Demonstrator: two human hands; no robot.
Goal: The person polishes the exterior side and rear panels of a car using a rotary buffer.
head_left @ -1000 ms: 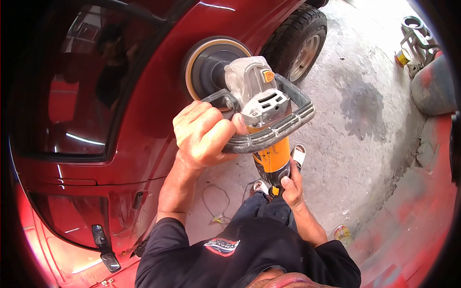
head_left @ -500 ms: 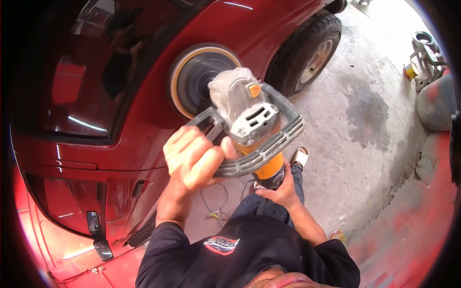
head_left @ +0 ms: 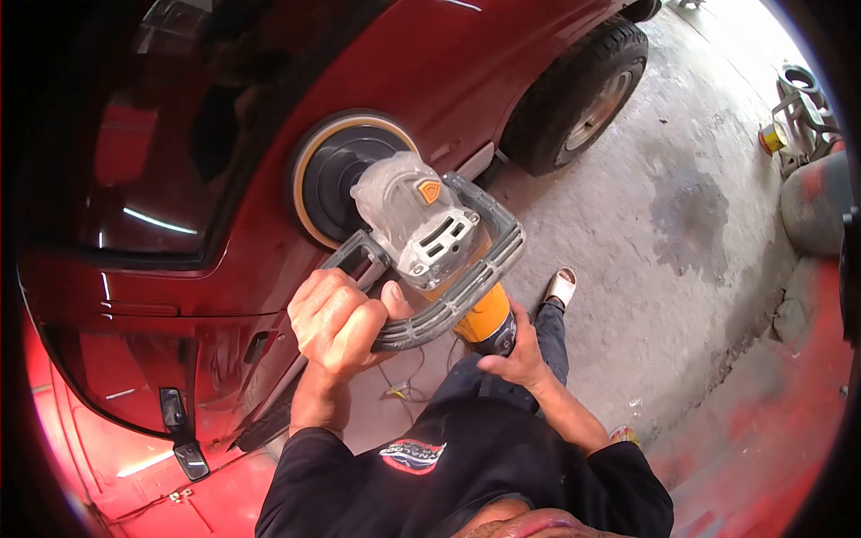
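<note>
A car polisher (head_left: 439, 238) with a grey head, a yellow body and a round pad (head_left: 336, 179) spans the middle of the view. Its pad lies against the dark red side panel of the vehicle (head_left: 430, 76), below the window. My left hand (head_left: 336, 318) is wrapped round the polisher's grey loop handle, thumb on the near side. Around the black rear end of the yellow body my right hand (head_left: 520, 354) is closed, its fingers partly hidden behind the tool.
A black tyre (head_left: 574, 99) stands to the upper right. Concrete floor (head_left: 628, 296) stretches along the vehicle. At the right edge are a rounded grey tank (head_left: 816, 202) and a small yellow can (head_left: 771, 137). A cable (head_left: 404, 390) trails on the floor beside my legs.
Both hands have moved the polisher left and slightly down along the panel. The pad now sits lower and farther left; both grips are unchanged.
</note>
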